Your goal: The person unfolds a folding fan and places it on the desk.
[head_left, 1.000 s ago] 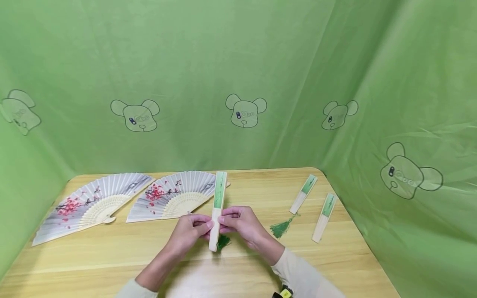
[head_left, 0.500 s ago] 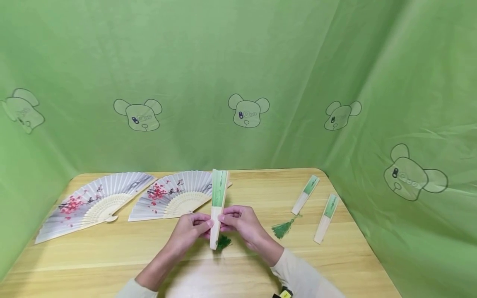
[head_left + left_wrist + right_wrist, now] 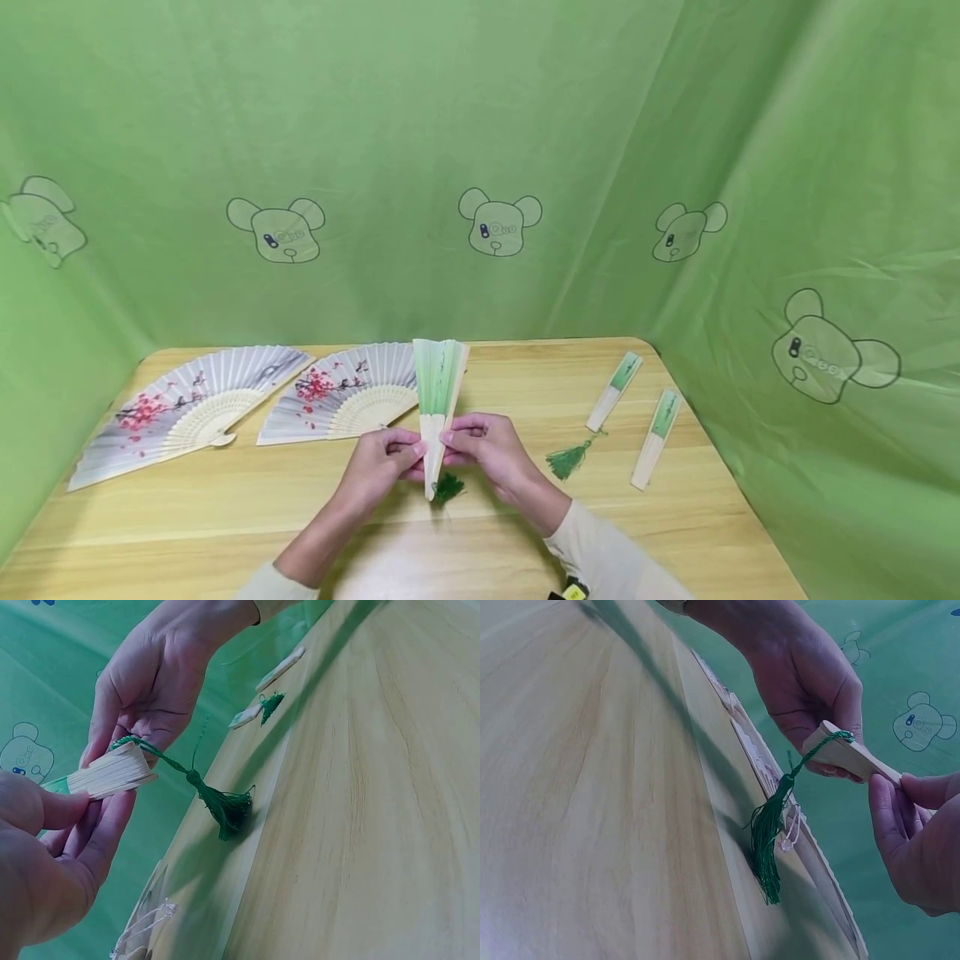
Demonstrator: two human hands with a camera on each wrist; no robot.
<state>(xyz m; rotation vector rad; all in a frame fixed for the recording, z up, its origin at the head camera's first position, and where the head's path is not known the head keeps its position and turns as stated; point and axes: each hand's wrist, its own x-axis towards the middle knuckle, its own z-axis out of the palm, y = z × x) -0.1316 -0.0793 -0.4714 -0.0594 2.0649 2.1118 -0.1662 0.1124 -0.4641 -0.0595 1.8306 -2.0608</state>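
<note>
Green fan held above wooden table. Long axis near-vertical in head view: green end pointing up and away, pale pivot end down. Left hand and right hand each pinch one side, thumb against fingers. Versus 1 s earlier: fan opened from narrow strip to slim wedge.

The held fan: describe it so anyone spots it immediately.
Find the wooden table, then the left grip and right grip near its middle. Between them, pinched by both, is the held fan, its tassel hanging. Unlike the blossom-printed fans, it is green; unlike the folded fans, partly spread.
</note>
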